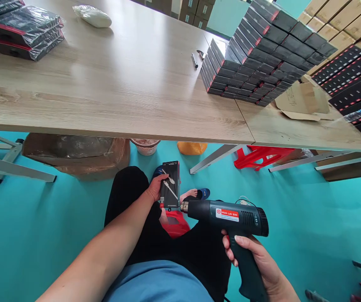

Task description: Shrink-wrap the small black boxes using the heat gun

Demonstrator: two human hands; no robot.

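Note:
My left hand (158, 187) grips a black cable box (171, 184) by its left edge, above my lap and below the table's front edge. Two white cables are printed on the box's face. Wrapped round the handle of a dark heat gun (224, 214) are the fingers of my right hand (249, 251). The gun's metal nozzle points left and lies close to the box's lower right corner; whether they touch I cannot tell.
On the wooden table (120, 75) stand a tall stack of black boxes (256, 58), film-wrapped packs (26, 33), a white bundle (92, 16) and a pen (194, 60). Beneath are a large carton (79, 155), a bucket (145, 146) and a red stool (259, 157).

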